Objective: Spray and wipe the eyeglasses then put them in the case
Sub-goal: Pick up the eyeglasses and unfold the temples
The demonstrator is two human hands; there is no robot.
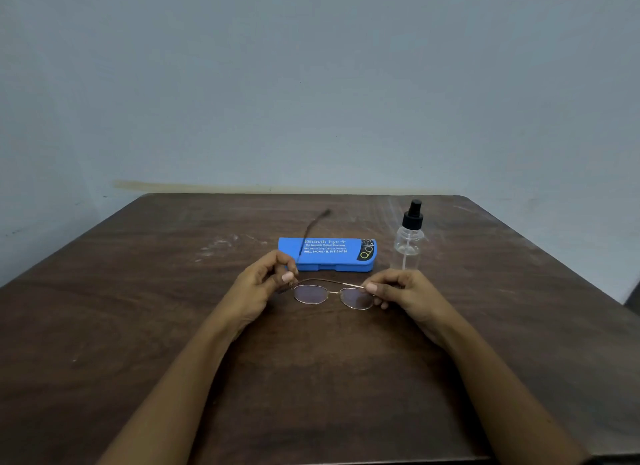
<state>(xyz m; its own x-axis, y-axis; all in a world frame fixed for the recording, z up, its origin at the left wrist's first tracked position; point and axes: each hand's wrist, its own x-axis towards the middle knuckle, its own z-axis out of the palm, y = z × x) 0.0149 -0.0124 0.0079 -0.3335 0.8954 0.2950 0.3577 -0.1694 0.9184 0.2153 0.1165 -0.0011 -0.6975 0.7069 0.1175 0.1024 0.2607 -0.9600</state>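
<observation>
Thin gold-rimmed eyeglasses hang just above the dark wooden table, lenses facing me. My left hand pinches the frame's left corner at the hinge. One temple arm sticks up and away over the case. My right hand pinches the right end, where the other temple lies folded across the top. The blue eyeglass case, shut, with white print on its lid, lies just behind the glasses. A clear spray bottle with a black pump top stands upright to the right of the case.
A pale wall rises right behind the table's far edge. The table's right edge drops off near my right forearm. Faint white scuffs mark the wood left of the case.
</observation>
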